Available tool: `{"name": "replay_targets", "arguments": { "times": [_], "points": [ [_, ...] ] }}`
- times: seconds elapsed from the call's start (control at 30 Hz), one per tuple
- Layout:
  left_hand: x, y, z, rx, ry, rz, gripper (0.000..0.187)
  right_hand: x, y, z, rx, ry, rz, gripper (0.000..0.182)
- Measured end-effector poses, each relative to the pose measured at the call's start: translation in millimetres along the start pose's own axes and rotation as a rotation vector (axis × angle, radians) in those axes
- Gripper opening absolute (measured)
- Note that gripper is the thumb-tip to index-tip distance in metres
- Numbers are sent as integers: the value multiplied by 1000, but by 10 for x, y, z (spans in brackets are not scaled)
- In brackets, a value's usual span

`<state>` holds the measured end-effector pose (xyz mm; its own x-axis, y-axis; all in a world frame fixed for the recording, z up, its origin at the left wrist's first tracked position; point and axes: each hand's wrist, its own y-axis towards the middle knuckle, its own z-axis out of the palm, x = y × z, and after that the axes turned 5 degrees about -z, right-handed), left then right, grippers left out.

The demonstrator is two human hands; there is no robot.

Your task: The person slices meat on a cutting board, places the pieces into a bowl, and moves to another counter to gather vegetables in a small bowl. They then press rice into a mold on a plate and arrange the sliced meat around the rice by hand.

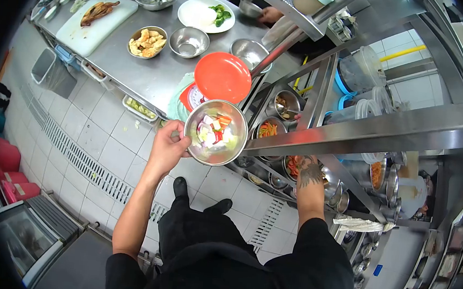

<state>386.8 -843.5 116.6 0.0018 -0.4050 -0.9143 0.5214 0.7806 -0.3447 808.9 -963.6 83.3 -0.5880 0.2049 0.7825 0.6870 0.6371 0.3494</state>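
Observation:
My left hand (171, 145) grips the rim of a steel bowl (234, 154), thumb over the edge. Chopped red, orange and pale vegetable pieces (216, 130) lie in its bottom. Just beyond the bowl stand a red plate (223, 77) and a kitchen scale with a round dial (196, 98). My right hand (310, 171) reaches in under a steel bar, among metal containers of food; the bar hides its fingers. Close by are a container of orange-red strips (268, 129), one of red pieces (293, 165) and one with brown pieces (282, 102).
The steel bar (368, 132) crosses above my right hand. On the counter (112, 72) are a cutting board (101, 39) with browned meat, a bowl of yellowish pieces (147, 43), metal bowls and a white plate (190, 13) with greens. Another person's hand (271, 15) shows at the back.

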Motion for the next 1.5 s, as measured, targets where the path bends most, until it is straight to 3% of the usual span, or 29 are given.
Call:
{"name": "replay_targets", "arguments": {
  "times": [0.7,0.8,0.97,1.0,1.07,1.17,1.2,1.23,1.27,1.3,1.37,1.4,1.43,1.5],
  "points": [
    [-205,724,787,87,-18,-123,13,31,-48,-194,-27,6,4,29],
    [-131,716,862,50,-60,-59,22,14,-46,-190,-15,1,-7,28],
    [79,142,417,-79,-47,26,13,-106,-80,-184,18,-18,-51,28],
    [244,-50,303,-205,43,176,11,-153,-92,-199,25,-19,-63,27],
    [408,-545,139,-289,-89,185,11,-165,-167,-285,50,11,-69,27],
    [1062,-1171,55,-506,-76,94,12,78,-474,-526,-62,198,-78,27],
    [1407,-1342,66,-543,-93,65,12,95,-742,-635,-200,244,-142,16],
    [1821,-1493,107,-581,-81,-4,13,267,-1184,-628,-189,174,-223,14],
    [2247,-1605,163,-615,-69,-65,15,152,-1606,-719,-1,25,-377,10],
    [2701,-1698,259,-637,-18,-155,16,147,-2178,-618,202,267,-255,12],
    [3654,-1789,606,-710,-100,-255,16,-886,-3133,-541,643,144,-331,7],
    [4062,-1784,764,-708,-149,-341,16,-1071,-3453,-447,816,-36,-164,13],
    [4477,-1816,964,-695,-202,-435,17,-1728,-3736,-345,884,-122,46,14],
    [5593,-1898,1305,-728,-38,-471,17,-3051,-3957,-100,877,-184,2,16]
  ]
}}
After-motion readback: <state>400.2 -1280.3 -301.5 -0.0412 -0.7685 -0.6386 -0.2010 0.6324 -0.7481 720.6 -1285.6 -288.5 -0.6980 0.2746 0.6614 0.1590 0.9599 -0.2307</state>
